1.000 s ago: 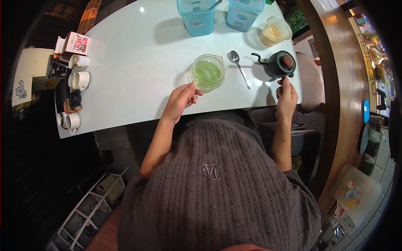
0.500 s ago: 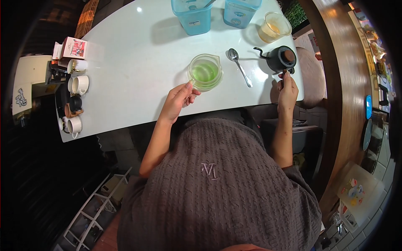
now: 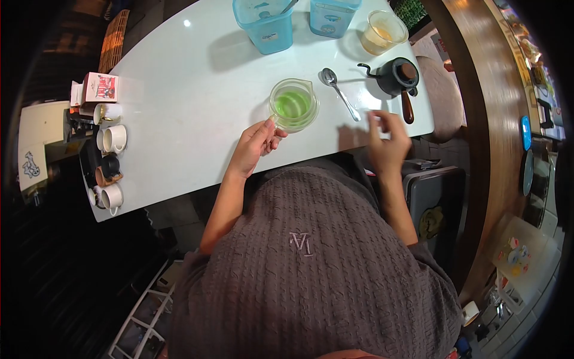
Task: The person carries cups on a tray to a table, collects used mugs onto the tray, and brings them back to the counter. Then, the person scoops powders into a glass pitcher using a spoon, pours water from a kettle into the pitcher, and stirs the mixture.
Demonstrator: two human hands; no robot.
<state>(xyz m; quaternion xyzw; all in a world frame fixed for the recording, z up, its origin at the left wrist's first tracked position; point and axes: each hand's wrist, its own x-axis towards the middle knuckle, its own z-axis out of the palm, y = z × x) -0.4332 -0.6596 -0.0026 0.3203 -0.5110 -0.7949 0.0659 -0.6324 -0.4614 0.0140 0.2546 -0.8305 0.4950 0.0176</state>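
My left hand (image 3: 257,143) grips the handle of a clear glass cup (image 3: 294,105) with green liquid in it. Off the table's front edge, my right hand (image 3: 388,137) hovers with bent fingers, touching nothing; the fingers look apart. Beyond it stands a black kettle (image 3: 396,78), its brown wooden handle towards me and its spout pointing left. Between cup and kettle lies a metal spoon (image 3: 339,94), bowl end away from me.
Two blue tubs (image 3: 265,30) and a clear plastic container (image 3: 384,33) stand at the back of the white table (image 3: 179,119). White cups (image 3: 115,139) and a box (image 3: 101,87) line the left edge.
My right hand has let go of the kettle's handle and moved left, away from it. My left hand still holds the glass cup. The view has shifted slightly.
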